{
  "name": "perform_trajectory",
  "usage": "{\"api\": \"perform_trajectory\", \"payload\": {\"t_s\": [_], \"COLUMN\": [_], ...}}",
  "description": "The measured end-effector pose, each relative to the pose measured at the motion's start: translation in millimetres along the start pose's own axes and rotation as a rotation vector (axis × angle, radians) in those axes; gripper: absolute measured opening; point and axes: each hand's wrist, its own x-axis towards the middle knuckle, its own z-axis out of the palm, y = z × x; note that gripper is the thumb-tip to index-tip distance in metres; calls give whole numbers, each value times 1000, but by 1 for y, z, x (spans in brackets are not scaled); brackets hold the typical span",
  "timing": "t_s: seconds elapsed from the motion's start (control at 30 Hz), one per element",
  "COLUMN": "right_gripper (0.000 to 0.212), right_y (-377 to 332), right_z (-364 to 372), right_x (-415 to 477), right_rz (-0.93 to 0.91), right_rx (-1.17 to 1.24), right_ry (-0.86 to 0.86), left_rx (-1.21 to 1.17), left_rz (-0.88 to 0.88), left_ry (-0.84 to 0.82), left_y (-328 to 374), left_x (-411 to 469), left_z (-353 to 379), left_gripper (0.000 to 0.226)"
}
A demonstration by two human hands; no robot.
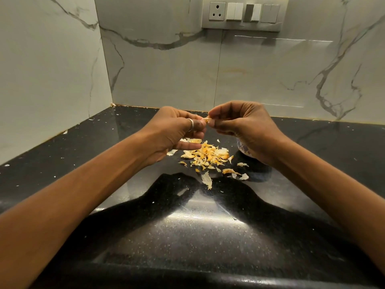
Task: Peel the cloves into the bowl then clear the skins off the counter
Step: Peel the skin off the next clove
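The counter [83,163] was glossy black with fine pale specks. The skins [206,155] were cream, yellow and orange; at their 3 o'clock the bowl [243,149] bore a blue-and-white diamond pattern, at 12 o'clock the clove [206,120] was pale orange. The wall [166,76] was white, grey-veined; its switch plate [243,26], at 1 o'clock, grey. The ring [191,124] was silver.

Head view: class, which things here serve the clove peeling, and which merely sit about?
Job: small pale clove, left hand, right hand, pile of papery yellow skins, patterned white bowl, black speckled counter.
Idle: grey switch panel, white marble wall tiles.
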Motion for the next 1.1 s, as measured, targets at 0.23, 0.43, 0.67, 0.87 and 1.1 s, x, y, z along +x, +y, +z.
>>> {"api": "perform_trajectory", "payload": {"t_s": [0.23,0.43,0.67,0.87,1.1], "right_gripper": [14,10,10,16,23], "right_y": [-1,-2,-1,1,3], "right_z": [1,2,2,1,0], "right_x": [-2,-2,-1,2,3], "right_rz": [-1,21,76,127,165], "right_rx": [-37,-40,6,8,51], "right_ry": [-13,-24,-32,-99,-164], "left_rx": [91,138,186,228,251], "left_rz": [54,86,109,126,120], "left_ry": [4,-7,-13,-35,-10], "left_y": [-3,-2,-2,-3,-5], "left_x": [-1,-2,-2,-2,-1], "left_z": [1,0,-1,-1,0], "left_gripper": [12,12,12,11,10]}}
